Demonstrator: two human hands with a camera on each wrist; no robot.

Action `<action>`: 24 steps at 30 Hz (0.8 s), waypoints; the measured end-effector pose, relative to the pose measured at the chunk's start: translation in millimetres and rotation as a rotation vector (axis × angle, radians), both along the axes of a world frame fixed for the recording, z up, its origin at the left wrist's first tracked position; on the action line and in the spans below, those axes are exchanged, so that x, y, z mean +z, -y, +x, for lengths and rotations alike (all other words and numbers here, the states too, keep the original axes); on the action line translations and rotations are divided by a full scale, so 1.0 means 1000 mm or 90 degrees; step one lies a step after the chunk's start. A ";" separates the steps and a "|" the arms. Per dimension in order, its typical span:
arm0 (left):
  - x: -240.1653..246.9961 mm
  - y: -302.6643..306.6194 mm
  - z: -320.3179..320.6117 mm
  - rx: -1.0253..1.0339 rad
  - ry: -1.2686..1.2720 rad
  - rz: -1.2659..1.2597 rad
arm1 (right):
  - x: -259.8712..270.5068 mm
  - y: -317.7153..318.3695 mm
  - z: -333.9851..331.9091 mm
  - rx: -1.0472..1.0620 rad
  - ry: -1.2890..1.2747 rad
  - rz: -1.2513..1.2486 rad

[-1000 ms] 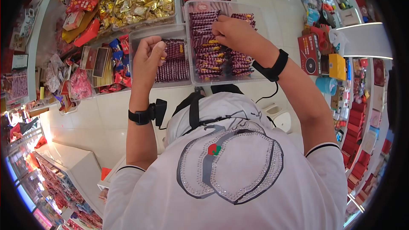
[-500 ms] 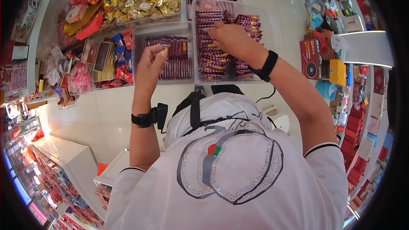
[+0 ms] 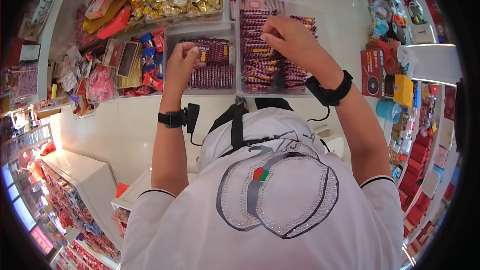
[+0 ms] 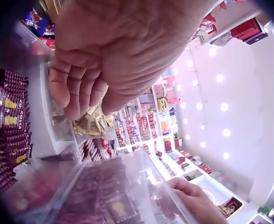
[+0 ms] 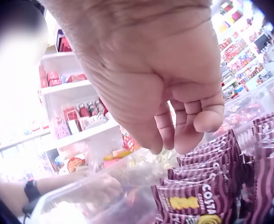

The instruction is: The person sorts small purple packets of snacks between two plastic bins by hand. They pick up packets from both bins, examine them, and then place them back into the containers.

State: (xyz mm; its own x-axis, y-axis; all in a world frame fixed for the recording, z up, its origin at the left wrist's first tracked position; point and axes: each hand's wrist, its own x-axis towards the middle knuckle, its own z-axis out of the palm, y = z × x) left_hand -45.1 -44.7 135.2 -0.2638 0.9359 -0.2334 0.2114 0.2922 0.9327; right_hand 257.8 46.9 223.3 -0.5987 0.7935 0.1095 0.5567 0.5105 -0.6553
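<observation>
Head view: The left hand (image 3: 180, 70) is positioned over a translucent rectangular plastic bin (image 3: 175, 34) containing rows of flat, purple-striped packets (image 3: 212, 77). The right hand (image 3: 290, 37) is positioned over the larger clear plastic bin (image 3: 272, 92) beside it, which holds similar purple packets with yellow print (image 3: 257, 72). Caution: a low sideways sweep of the right hand could knock the tightly stacked rows out of order. A packet pinched only by its slick edge could slip when carried across the bin walls.

Left wrist view: The fingers are loosely bent and released; no packet is visible in them. The left bin's packets lie apart from the fingertips, toward the left edge of the view.

Right wrist view: The fingers hang slightly curled, with no visible load. The packets stand just beside and below the fingertips; whether they touch cannot be told.
</observation>
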 end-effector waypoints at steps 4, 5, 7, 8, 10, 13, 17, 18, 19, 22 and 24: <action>-0.045 -0.036 -0.022 -0.099 -0.311 0.041 | 0.016 0.017 0.008 -0.029 -0.057 -0.088; -0.051 -0.044 -0.025 -0.126 -0.377 -0.011 | 0.016 0.021 0.011 -0.026 -0.057 -0.102; -0.065 -0.061 -0.031 -0.184 -0.506 -0.114 | 0.016 0.027 0.017 -0.030 -0.067 -0.126; -0.073 -0.065 -0.033 -0.207 -0.530 -0.157 | 0.015 0.030 0.021 -0.036 -0.078 -0.138; -0.093 -0.074 -0.037 -0.256 -0.578 -0.241 | 0.012 0.035 0.027 -0.055 -0.098 -0.158; -0.112 -0.081 -0.037 -0.303 -0.578 -0.356 | 0.005 0.042 0.036 -0.088 -0.116 -0.178; -0.114 -0.077 -0.020 -0.219 -0.615 -0.388 | -0.001 0.047 0.043 -0.118 -0.107 -0.221; -0.118 -0.078 -0.019 -0.213 -0.625 -0.397 | 0.000 0.047 0.044 -0.126 -0.101 -0.244; -0.122 -0.079 -0.018 -0.207 -0.634 -0.405 | -0.002 0.047 0.045 -0.126 -0.106 -0.242; -0.134 -0.084 -0.019 -0.223 -0.640 -0.413 | -0.009 0.047 0.047 -0.129 -0.126 -0.229; -0.135 -0.086 -0.020 -0.222 -0.626 -0.430 | -0.012 0.047 0.046 -0.132 -0.148 -0.211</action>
